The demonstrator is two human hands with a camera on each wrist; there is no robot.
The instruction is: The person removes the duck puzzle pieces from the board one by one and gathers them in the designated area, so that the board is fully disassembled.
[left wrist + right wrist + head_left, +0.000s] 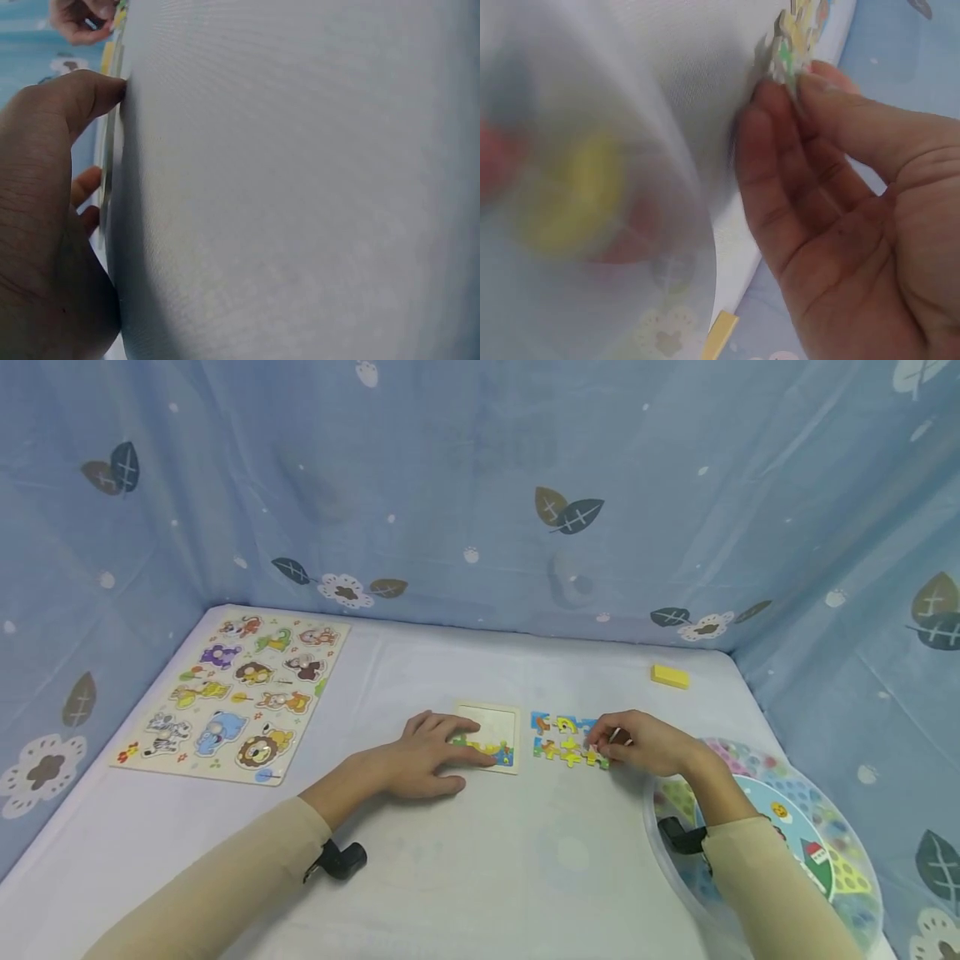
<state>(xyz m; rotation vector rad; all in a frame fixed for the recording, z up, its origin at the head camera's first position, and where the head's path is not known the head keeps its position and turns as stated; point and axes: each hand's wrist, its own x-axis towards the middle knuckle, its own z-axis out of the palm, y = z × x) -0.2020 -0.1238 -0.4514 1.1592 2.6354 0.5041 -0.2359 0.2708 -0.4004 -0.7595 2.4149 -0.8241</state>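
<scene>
A small wooden puzzle tray [491,720] lies mid-table, with joined colourful pieces [507,755] along its near side. My left hand [431,760] rests over the tray's left part, fingers spread and relaxed, hiding some of it. In the left wrist view, the thumb [105,94] touches the tray's edge. To the right of the tray lie several loose jigsaw pieces [568,745] in rows. At their right end my right hand [648,745] pinches a jigsaw piece [785,66] between thumb and fingers, as the right wrist view shows; its picture is mostly hidden.
On the left lies a large board of animal pictures [240,693]. A yellow block [670,677] sits at the back right. Under the right forearm is a round, translucent-edged package [847,860] with a printed picture. Blue patterned curtains [480,485] enclose the white table.
</scene>
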